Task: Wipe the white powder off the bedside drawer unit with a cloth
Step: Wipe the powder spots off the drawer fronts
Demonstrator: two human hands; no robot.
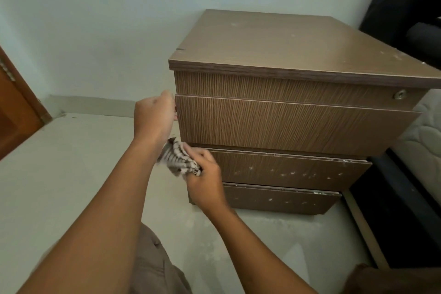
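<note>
Count: one brown wood-grain bedside drawer unit (296, 112) with four drawer fronts; one striped grey-white cloth (177, 161); two bare hands; one round metal lock (399, 94), far right.

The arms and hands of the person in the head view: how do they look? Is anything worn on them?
Both arms are bare to the frame's lower edge; no sleeves show. The left hand and the right hand wear no gloves, and no watch, ring or bracelet is visible. Grey-brown clothing shows below, between the forearms.
</note>
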